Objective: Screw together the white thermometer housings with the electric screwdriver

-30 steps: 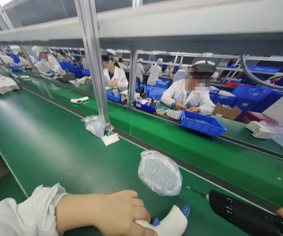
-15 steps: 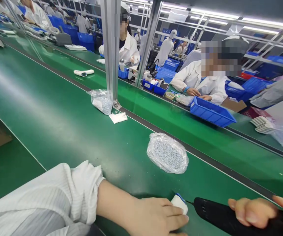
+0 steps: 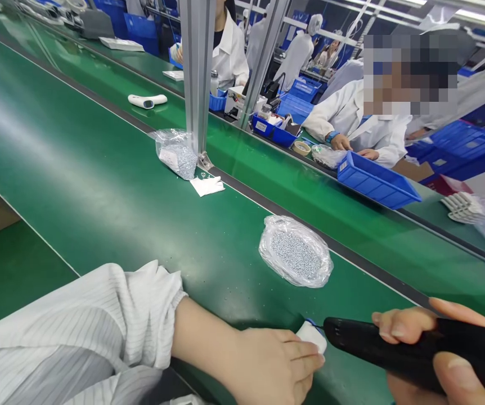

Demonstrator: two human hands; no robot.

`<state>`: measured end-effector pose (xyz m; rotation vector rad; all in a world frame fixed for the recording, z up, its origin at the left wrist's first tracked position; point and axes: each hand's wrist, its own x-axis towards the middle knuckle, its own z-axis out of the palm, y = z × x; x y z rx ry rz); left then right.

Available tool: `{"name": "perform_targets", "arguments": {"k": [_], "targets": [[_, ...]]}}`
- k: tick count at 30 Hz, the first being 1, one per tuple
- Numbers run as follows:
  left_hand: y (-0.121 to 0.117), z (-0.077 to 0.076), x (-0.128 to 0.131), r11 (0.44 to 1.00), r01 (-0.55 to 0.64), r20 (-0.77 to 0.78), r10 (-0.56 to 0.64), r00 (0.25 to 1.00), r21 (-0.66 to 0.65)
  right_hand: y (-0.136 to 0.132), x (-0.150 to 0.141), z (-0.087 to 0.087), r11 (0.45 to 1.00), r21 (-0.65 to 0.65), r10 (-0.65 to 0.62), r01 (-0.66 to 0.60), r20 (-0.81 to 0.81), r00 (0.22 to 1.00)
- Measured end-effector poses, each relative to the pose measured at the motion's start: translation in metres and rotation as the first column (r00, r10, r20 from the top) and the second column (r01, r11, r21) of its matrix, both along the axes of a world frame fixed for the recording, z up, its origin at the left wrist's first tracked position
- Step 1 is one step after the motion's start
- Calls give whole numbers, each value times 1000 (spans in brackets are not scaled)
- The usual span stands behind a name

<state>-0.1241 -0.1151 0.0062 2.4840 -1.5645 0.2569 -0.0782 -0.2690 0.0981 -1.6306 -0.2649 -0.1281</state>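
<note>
At the lower middle, my left hand (image 3: 274, 360) lies over a white plastic part with a blue edge (image 3: 312, 337) and holds it down on the green bench. Most of the part is hidden under the fingers. My right hand (image 3: 415, 332) is wrapped around a black electric screwdriver (image 3: 364, 337), held nearly level from the right. Its thin bit points left and reaches the blue-edged end of the part; whether it sits on a screw I cannot make out. Just beyond the hands, an open see-through bag (image 3: 295, 253) holds many small silvery screws.
Farther back stands a second bag of small metal pieces (image 3: 177, 157) beside a white paper scrap (image 3: 207, 185) and a metal post (image 3: 198, 73). A white handheld device (image 3: 147, 101) lies on the green strip past the dark rail. Opposite, a co-worker (image 3: 364, 129) sits behind a blue bin (image 3: 377, 180).
The screwdriver has moved slightly up and left, and more of my right hand shows. My left hand keeps its hold on the white part. The whole view has shifted a little.
</note>
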Motion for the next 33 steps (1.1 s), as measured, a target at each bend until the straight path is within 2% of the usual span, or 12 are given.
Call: {"name": "perform_targets", "arguments": {"k": [7, 15, 23, 29, 33], "targets": [[-3, 2, -2, 999, -19, -35, 17, 999, -38, 10, -1, 0, 996, 0, -88, 89, 17, 996], [-6, -3, -3, 996, -30, -48, 26, 998, -83, 18, -2, 0, 998, -32, -55, 54, -23, 998], [-5, 0, -3, 993, -30, -58, 24, 998, -118, 11, 1, -8, 994, -37, -105, 106, 18, 994], [-5, 0, -5, 990, -32, -87, 20, 996, -137, 4, 8, -12, 999, -37, -19, 22, 64, 998], [-4, 7, -5, 991, -45, -126, 28, 992, -129, 2, 10, -13, 998, -53, 40, -38, 45, 998]]}}
